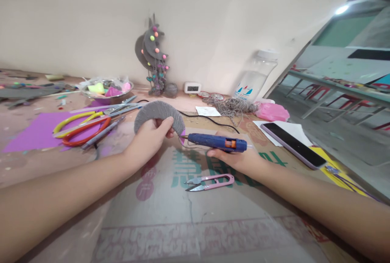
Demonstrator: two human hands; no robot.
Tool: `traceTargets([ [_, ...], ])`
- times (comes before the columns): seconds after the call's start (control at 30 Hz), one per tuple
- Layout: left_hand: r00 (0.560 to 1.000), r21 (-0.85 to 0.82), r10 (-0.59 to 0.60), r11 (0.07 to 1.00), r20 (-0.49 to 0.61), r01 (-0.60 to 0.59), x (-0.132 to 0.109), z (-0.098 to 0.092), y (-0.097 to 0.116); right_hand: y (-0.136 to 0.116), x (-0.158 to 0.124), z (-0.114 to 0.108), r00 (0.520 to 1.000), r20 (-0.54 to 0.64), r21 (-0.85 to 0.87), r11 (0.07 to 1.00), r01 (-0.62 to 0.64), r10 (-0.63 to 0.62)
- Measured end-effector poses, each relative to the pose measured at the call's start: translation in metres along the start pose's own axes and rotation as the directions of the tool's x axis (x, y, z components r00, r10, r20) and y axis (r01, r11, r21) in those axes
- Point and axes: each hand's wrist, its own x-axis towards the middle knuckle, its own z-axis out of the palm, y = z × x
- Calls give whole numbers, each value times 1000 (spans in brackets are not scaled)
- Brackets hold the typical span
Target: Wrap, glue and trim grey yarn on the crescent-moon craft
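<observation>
My left hand (154, 135) pinches a crescent (158, 112) wrapped in grey yarn, holding it raised over the cardboard. A small purple patch shows bare at the crescent's right tip. In my right hand (236, 155) is a blue hot glue gun (213, 142), its nozzle at that purple tip; whether it touches, I cannot tell. A strand of yarn hangs near the nozzle. Below the glue gun, pink thread snips (217, 181) lie on the printed cardboard (152, 214).
Left are scissors (87, 129) on purple sheet (33, 133) and a bowl (106, 99) of scraps. Behind stand a decorated moon hanging (152, 51), a timer (192, 88), loose yarn (233, 106) and a bottle (256, 76). A phone (292, 144) lies right; a black cord (210, 122) crosses the cardboard.
</observation>
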Motion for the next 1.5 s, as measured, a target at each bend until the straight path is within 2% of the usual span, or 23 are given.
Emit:
traceTargets([
  [0.5, 1000, 40, -7, 999, 1, 7, 2, 1, 0, -1, 0, 1, 1000, -21, 1, 1000, -11, 11],
  [0.9, 1000, -58, 21, 998, 18, -20, 5, 3, -6, 7, 2, 1, 995, -69, -29, 997, -76, 74],
  [1.37, 999, -109, -36, 993, 28, 39, 4, 3, -3, 4, 2, 1, 984, -156, -31, 995, -92, 86],
  [1.5, 999, -77, -43, 996, 28, 45, 3, 3, -1, 3, 2, 2, 983, -159, 1, 996, -89, 88],
])
